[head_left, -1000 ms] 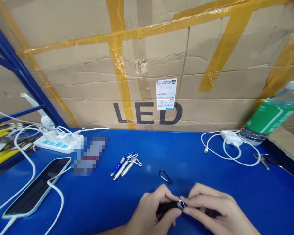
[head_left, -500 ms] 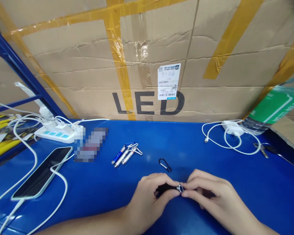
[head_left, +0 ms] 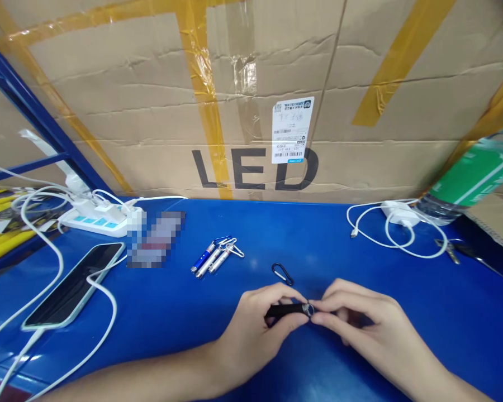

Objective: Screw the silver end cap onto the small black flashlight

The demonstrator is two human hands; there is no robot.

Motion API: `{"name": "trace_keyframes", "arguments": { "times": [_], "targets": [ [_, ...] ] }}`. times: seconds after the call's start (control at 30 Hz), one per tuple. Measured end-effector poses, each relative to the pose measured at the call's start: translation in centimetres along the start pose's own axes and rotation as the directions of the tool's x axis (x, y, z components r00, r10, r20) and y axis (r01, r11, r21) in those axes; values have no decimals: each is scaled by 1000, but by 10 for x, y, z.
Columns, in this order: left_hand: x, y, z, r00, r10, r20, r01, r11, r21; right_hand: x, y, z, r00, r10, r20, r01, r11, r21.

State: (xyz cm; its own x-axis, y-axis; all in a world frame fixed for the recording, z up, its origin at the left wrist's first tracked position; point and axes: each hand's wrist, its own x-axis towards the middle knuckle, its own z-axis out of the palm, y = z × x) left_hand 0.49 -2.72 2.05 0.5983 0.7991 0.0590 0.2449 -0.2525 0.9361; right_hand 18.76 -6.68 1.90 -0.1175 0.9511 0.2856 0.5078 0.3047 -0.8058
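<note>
left hand (head_left: 255,326) is clamped round a small black flashlight (head_left: 285,310), right hand (head_left: 360,318) pinching its silver end (a black carabiner (head_left: 282,273) lies just beyond) on the blue table (head_left: 318,234).

A phone (head_left: 69,287), power strip (head_left: 93,216), white charger (head_left: 396,213) and green-labelled bottle (head_left: 471,181) lie around.

Both hands low & centre, fingertips meeting: left hand (head_left: 254,326) pinching w/ thumb + forefinger, right hand (head_left: 360,324) fingers curled in, forearms angled inward.
</note>
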Motion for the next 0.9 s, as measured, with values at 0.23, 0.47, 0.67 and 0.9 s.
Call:
{"name": "trace_keyframes", "arguments": {
  "times": [0.23, 0.47, 0.67, 0.9],
  "targets": [
    [-1, -7, 2, 998, -51, 29, 51, 999, -18, 1, 8, 0, 995, 89, 34, -93, 984, 154],
    [-3, -8, 1, 995, -25, 101, 24, 1000, 6, 1, 1, 0, 999, 40, 21, -42, 989, 145],
    [-4, -10, 3, 997, 9, 77, -19, 992, 125, -3, 3, 2, 996, -92, 14, 91, 996, 22],
    [-1, -22, 5, 946, 321, 57, -325, 914, 243, -5, 8, 2, 993, -100, 66, 103, 994, -44]
  ]
}}
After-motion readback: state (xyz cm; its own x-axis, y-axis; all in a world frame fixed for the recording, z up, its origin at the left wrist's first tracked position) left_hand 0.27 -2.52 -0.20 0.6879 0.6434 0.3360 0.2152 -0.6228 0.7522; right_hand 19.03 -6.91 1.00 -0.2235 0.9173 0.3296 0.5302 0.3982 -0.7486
